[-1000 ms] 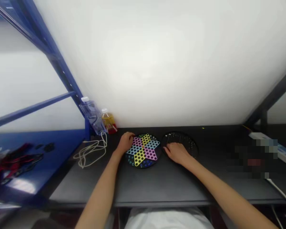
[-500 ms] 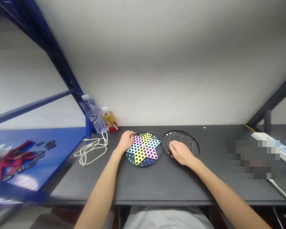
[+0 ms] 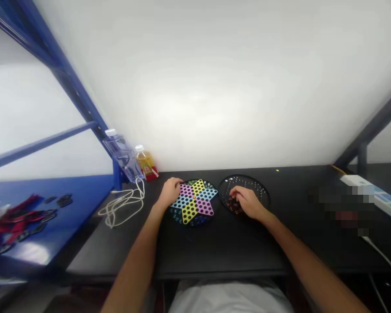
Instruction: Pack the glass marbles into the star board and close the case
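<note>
Now the right hand (image 3: 246,201) has slid deeper into the tray (image 3: 261,192), curled over marbles (image 3: 231,204) at 8 o'clock. The left hand (image 3: 170,190) still rests on the board's (image 3: 195,202) 10 o'clock rim. Both grips are unclear.

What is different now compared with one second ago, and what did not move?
The right hand slid from the near rim of the black tray further in, its fingers now curled over red marbles. The left hand stayed at the left edge of the star board; bottles and cable did not move.
</note>
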`<act>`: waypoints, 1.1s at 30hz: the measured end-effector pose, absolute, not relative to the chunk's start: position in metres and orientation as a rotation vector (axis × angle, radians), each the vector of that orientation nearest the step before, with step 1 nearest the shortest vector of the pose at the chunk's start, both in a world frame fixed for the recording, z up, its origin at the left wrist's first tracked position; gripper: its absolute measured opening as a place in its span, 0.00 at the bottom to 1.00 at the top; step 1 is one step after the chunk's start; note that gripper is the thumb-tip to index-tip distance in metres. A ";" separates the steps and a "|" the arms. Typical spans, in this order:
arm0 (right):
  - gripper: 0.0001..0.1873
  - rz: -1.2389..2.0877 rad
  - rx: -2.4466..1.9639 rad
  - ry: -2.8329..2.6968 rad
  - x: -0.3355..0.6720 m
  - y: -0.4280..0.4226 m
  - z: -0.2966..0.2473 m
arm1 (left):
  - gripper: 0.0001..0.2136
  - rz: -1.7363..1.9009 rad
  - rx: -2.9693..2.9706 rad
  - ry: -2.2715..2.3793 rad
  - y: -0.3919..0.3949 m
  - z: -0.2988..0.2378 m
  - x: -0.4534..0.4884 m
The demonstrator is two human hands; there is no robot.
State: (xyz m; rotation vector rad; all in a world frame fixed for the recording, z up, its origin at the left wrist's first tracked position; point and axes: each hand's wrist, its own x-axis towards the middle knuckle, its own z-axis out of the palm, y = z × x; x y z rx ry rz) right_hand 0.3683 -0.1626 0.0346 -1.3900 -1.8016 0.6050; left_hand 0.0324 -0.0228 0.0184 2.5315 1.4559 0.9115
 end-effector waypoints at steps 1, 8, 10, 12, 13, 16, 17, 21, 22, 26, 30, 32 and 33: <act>0.15 0.601 -1.388 -1.807 0.368 -0.162 0.034 | 0.15 0.915 2.532 1.454 -0.023 0.018 0.032; 0.15 0.442 -1.419 -1.808 0.368 -0.160 0.030 | 0.15 0.904 2.537 1.449 -0.022 0.018 0.033; 0.16 0.446 -1.416 -1.829 0.368 -0.160 0.028 | 0.14 0.902 2.529 1.459 -0.022 0.018 0.033; 0.18 0.491 -1.421 -1.856 0.368 -0.159 0.027 | 0.14 0.908 2.525 1.456 -0.022 0.018 0.033; 0.18 0.513 -1.420 -1.860 0.367 -0.159 0.026 | 0.15 0.912 2.526 1.451 -0.022 0.018 0.033; 0.18 0.566 -1.410 -1.843 0.367 -0.158 0.025 | 0.15 0.901 2.536 1.444 -0.023 0.019 0.033; 0.18 0.582 -1.401 -1.837 0.367 -0.158 0.024 | 0.15 0.897 2.540 1.445 -0.023 0.020 0.033; 0.14 0.611 -1.368 -1.816 0.368 -0.157 0.023 | 0.15 0.885 2.538 1.453 -0.023 0.021 0.034; 0.12 0.604 -1.373 -1.811 0.368 -0.156 0.022 | 0.15 0.888 2.537 1.453 -0.022 0.020 0.033; 0.07 0.566 -1.428 -1.819 0.368 -0.154 0.019 | 0.15 0.904 2.537 1.449 -0.022 0.019 0.033; 0.06 0.587 -1.428 -1.824 0.368 -0.155 0.020 | 0.15 0.901 2.544 1.446 -0.022 0.019 0.033; 0.07 0.598 -1.415 -1.829 0.368 -0.156 0.022 | 0.15 0.897 2.544 1.450 -0.023 0.020 0.033; 0.07 0.597 -1.411 -1.831 0.369 -0.157 0.023 | 0.15 0.896 2.543 1.454 -0.023 0.020 0.033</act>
